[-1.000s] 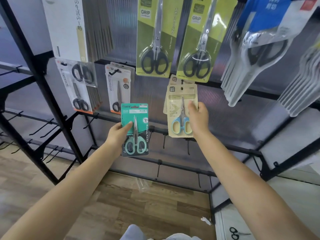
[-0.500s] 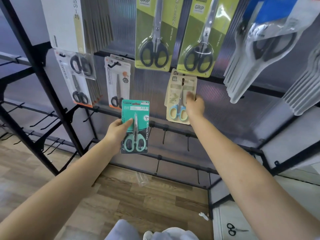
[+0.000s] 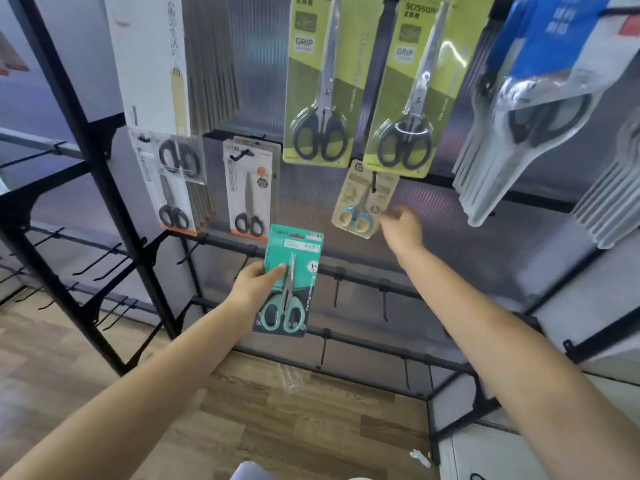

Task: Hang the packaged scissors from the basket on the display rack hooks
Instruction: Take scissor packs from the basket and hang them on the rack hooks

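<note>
Left hand (image 3: pixel 256 284): centre of the frame, thumb curled over the front of the teal scissors pack (image 3: pixel 289 282) and fingers behind it — held upright in front of the rack's lower bars
Right hand (image 3: pixel 401 225): right of centre, blurred, fingers loosely curled and holding nothing, just beside the lower right edge of the beige pack
Beige scissors pack (image 3: pixel 363 199): blue-handled scissors, hanging tilted on a black hook (image 3: pixel 374 180) below the two green packs
Green scissors packs (image 3: pixel 320 81): two side by side at top centre, black handles pointing down, each marked GRIP
Other hung stock: an orange-trimmed pack (image 3: pixel 251 192) and a clear-fronted pack (image 3: pixel 173 188) at centre left, white boxed packs (image 3: pixel 149 60) at upper left, a blue-and-white row (image 3: pixel 540 98) at upper right
Display rack (image 3: pixel 86 140): black metal frame with bare hooks along the lower bars — several at far left too
Floor (image 3: pixel 277 427): wood-look planks at the bottom of the frame
</note>
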